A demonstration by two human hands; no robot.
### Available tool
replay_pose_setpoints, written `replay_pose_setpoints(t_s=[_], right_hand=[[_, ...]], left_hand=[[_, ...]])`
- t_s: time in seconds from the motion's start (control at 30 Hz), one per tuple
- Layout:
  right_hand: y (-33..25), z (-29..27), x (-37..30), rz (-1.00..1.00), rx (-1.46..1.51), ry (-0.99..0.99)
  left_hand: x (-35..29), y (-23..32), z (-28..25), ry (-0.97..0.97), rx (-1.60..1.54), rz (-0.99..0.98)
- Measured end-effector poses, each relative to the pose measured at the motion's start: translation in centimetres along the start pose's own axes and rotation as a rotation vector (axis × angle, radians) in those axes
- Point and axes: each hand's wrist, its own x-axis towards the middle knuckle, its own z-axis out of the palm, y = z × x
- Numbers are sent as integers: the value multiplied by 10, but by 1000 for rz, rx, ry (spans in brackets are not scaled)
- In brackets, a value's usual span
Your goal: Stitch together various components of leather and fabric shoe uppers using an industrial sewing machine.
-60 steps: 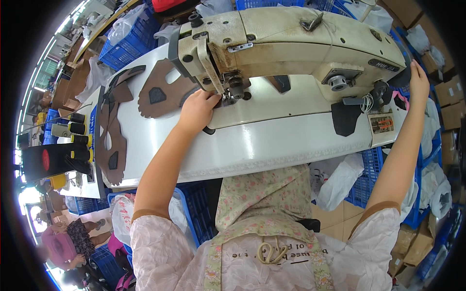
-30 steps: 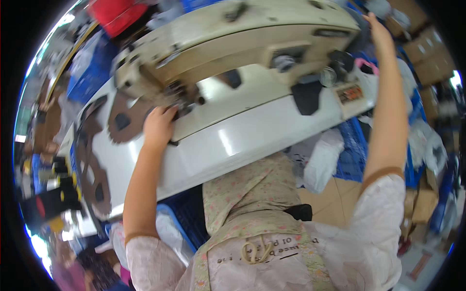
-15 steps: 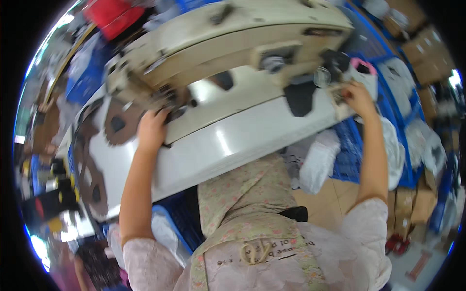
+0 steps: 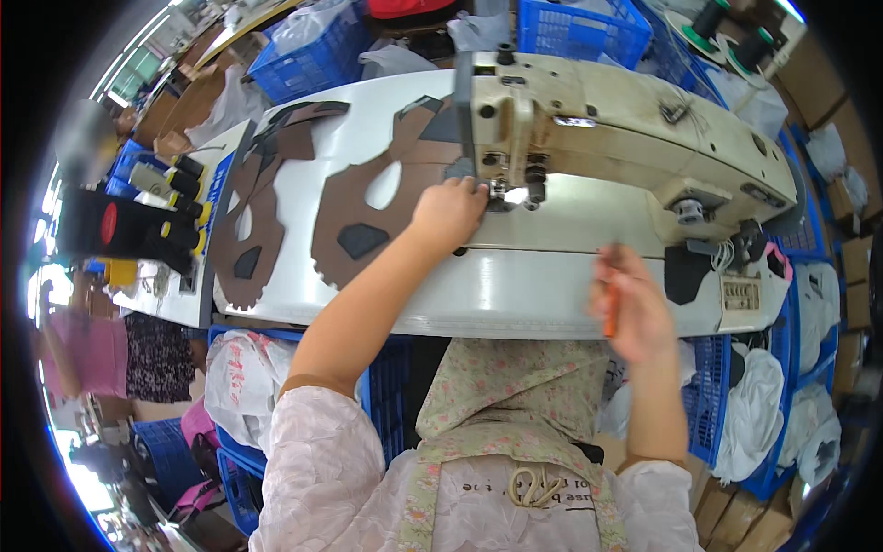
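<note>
A cream sewing machine (image 4: 607,106) stands on the white table. My left hand (image 4: 449,217) is by its needle and presser foot (image 4: 504,195), fingers bent and pressed together; their tips are partly hidden, so what they hold cannot be made out. Beside that hand lies a brown cut piece (image 4: 336,198) with dark grey patches and an oval hole, its far end reaching behind the machine head. My right hand (image 4: 635,304), slightly blurred, is closed round a slim tool with an orange handle (image 4: 611,311), over the table's front edge. The tool's thin dark end points away from me.
A similar brown piece (image 4: 267,225) lies further left. A black piece (image 4: 685,274) lies near the table's right end. Thread cones (image 4: 754,44) stand at far right. Blue crates (image 4: 308,55) line the back, and bagged goods (image 4: 750,414) crowd the right. A person (image 4: 87,354) is at left.
My right hand has come from the table's right end toward the middle, and the orange-handled tool now shows in it. My left hand stays by the needle. The view has turned and straightened.
</note>
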Motion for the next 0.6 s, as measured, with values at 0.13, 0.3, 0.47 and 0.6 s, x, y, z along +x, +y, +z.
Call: replay_pose_setpoints(t_s=[0.13, 0.3, 0.47, 0.6], right_hand=[[58, 97, 53, -375, -690, -113], [104, 127, 102, -816, -927, 219], [103, 142, 122, -895, -829, 192], [98, 114, 130, -995, -481, 151]], left_hand=[[10, 4, 9, -34, -59, 9], [16, 6, 54, -44, -86, -4], [1, -3, 76, 442, -1230, -158], [9, 15, 5, 37, -271, -87]])
